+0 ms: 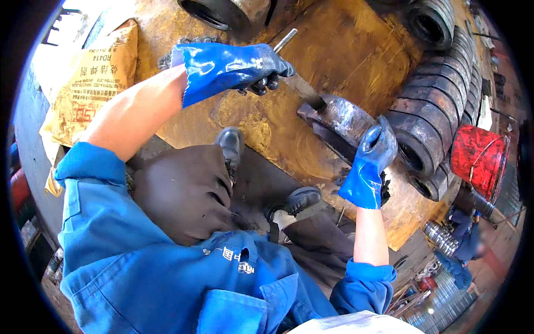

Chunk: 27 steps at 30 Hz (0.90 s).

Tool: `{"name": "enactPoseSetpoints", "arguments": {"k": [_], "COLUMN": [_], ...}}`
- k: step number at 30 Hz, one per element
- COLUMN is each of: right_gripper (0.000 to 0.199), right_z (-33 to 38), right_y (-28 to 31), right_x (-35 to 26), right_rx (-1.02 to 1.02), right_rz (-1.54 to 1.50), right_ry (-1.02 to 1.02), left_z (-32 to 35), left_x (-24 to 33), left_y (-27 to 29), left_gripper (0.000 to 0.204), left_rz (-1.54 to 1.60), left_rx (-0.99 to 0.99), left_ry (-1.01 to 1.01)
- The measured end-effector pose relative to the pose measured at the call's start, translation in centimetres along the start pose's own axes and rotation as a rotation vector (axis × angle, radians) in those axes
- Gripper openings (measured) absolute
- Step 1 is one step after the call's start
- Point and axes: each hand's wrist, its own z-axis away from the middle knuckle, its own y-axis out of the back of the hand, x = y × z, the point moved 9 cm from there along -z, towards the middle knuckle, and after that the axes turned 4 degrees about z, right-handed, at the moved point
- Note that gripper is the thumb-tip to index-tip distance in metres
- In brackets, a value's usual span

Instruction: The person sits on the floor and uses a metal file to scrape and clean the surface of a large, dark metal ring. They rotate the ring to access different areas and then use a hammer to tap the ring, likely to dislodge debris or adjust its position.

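Note:
Both my hands wear blue rubber gloves. My left hand (239, 67) grips the handle of a long metal tool (297, 83), whose blade runs down to the right into a heavy steel ring (339, 119). The ring stands tilted on a rusty, greasy metal surface (345, 50). My right hand (375, 150) rests on the ring's lower right rim and holds it. My blue sleeves and dark trousers fill the lower part of the view, with my black shoes (231, 142) on the surface's edge.
A row of similar dark steel rings (434, 111) lies to the right. A red bucket (478, 158) stands beyond them. A yellow paper sack (92, 83) lies at upper left, a large cylinder (228, 11) at top. Another person in blue (464, 245) is at lower right.

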Motion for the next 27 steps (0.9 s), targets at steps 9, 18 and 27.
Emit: {"name": "enactPoseSetpoints", "arguments": {"k": [9,18,27], "right_gripper": [0.029,0.027,0.025], "right_z": [-0.1,-0.1,-0.1], "right_y": [-0.1,0.0,0.1], "right_x": [-0.5,-0.7,-0.7], "right_rx": [0.000,0.002,0.008], "right_rz": [-0.003,-0.013,0.029], "right_ry": [0.002,0.004,0.016], "left_z": [0.3,1.6,2.1], "left_x": [1.1,0.8,2.1], "left_y": [-0.4,0.0,-1.5], "left_gripper": [0.031,0.050,0.038], "left_rz": [-0.011,-0.027,-0.024], "left_rx": [0.054,0.050,0.047], "left_ry": [0.020,0.078,0.097]}}
